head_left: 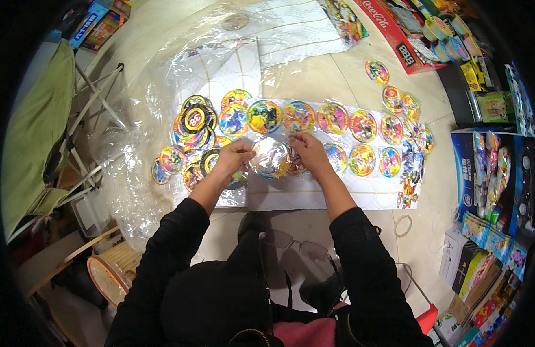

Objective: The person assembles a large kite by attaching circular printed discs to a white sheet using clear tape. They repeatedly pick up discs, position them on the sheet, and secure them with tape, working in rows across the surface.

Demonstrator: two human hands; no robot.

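two rows of discs (363,126) on a sheet (325,199), pile of more discs (195,120) at their left end, film (128,196) left of that, folding seat (36,139) way left, single disc (271,159) between left hand (235,157) and right hand (311,154), packaged stuff (487,173) all down the right

Left hand (235,156): pinching | right hand (309,153): curled inward | hands: apart | forearms (336,195): converging forward

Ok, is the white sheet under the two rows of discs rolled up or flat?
Flat: the white sheet lies spread over the floor, with colourful round discs across it.
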